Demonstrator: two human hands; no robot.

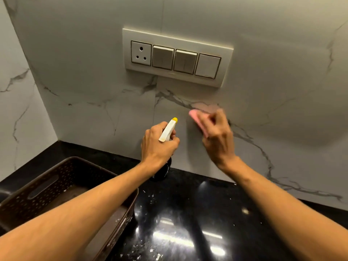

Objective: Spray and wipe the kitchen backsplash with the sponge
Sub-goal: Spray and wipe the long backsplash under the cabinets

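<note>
Fingers [216, 119] of the right hand [218, 140] hold the pink sponge [194, 115] against the backsplash [94, 113], under the switches [177, 57]. The left hand [158, 146] grips the spray bottle [168, 130]. Best to rub firmly and keep water off the switches.

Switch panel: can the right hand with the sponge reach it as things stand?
Probably yes: the right hand holds the pink sponge at the backsplash below the switch panel, with only bare marble between them. The spray bottle sits aside.

My left hand [160, 143] and right hand [216, 137] are bare. Both forearms are uncovered from the wrist to the near edge of view.
</note>
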